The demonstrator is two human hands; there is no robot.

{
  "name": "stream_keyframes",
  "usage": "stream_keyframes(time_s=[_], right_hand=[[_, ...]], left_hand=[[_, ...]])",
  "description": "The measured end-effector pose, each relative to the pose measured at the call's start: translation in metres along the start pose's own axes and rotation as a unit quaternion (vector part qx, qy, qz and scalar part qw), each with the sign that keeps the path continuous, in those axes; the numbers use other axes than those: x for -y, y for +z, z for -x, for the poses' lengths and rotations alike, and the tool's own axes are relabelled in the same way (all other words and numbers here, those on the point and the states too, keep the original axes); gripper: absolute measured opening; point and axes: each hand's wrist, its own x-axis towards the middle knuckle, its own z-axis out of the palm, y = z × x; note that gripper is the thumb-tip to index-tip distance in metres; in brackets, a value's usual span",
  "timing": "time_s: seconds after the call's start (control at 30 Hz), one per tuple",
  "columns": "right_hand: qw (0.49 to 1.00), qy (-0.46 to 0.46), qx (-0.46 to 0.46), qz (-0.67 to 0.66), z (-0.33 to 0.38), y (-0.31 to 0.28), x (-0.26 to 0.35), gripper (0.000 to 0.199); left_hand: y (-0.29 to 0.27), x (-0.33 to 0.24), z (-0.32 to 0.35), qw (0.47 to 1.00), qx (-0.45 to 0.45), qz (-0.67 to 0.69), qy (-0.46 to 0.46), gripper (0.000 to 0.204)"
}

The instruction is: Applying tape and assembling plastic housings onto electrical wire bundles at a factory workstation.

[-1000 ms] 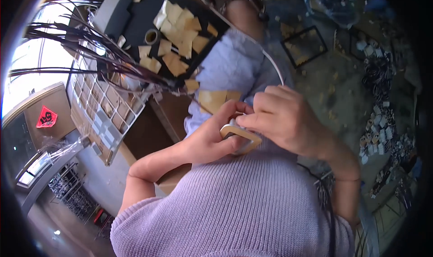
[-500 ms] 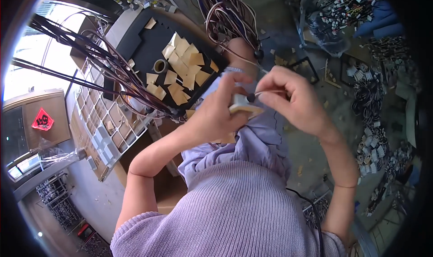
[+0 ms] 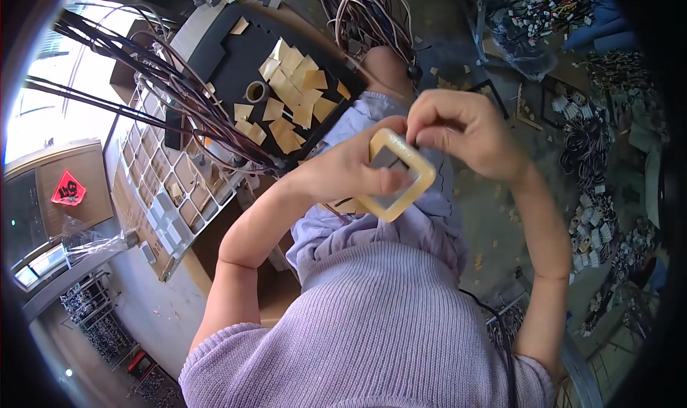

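My left hand grips a pale yellow, rounded-square frame in front of my lap, its thumb lying across the grey middle. Whether that middle is open or a thin sheet I cannot tell. At the frame's upper corner, the thumb and fingers of my right hand are pinched together. A small dark bit shows just under those fingertips; what they hold is too small to make out. The left fingers behind the frame are mostly hidden.
A black board ahead on the left carries tan paper pieces and a tape roll. Cable bundles hang at the left and top. A white wire grid stands left; heaps of connectors lie right.
My left hand has turned the yellow frame from nearly edge-on to face up. My right hand has shifted slightly up, and the thin wire seen at its fingers no longer shows clearly.
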Motion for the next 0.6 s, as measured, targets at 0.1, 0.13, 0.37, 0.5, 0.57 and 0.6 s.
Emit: stream_keyframes(time_s=[0.1,0.13,0.37,0.5,0.57,0.6], right_hand=[[0.951,-0.124,-0.238,0.151,-0.008,-0.002,-0.023,0.008],[0.896,-0.154,-0.344,0.237,-0.006,-0.001,-0.022,0.008],[0.903,-0.059,-0.366,0.215,0.032,0.08,-0.005,0.039],[0.911,0.007,-0.41,-0.035,0.028,0.089,-0.021,0.022],[0.867,-0.007,-0.403,-0.292,0.027,0.089,-0.024,0.021],[0.856,0.04,-0.377,-0.352,0.028,0.085,-0.023,0.021]], left_hand=[[0.014,-0.007,-0.007,0.98,-0.062,0.19,0.011,0.058],[0.013,-0.003,-0.012,0.956,-0.064,0.287,0.025,0.057],[0.018,-0.014,-0.025,0.949,-0.18,0.216,0.141,0.039],[0.025,-0.021,-0.035,0.926,-0.221,0.217,0.215,0.031],[0.026,-0.019,-0.042,0.926,-0.238,0.181,0.23,0.03],[0.027,-0.02,-0.044,0.925,-0.253,0.142,0.247,0.028]])
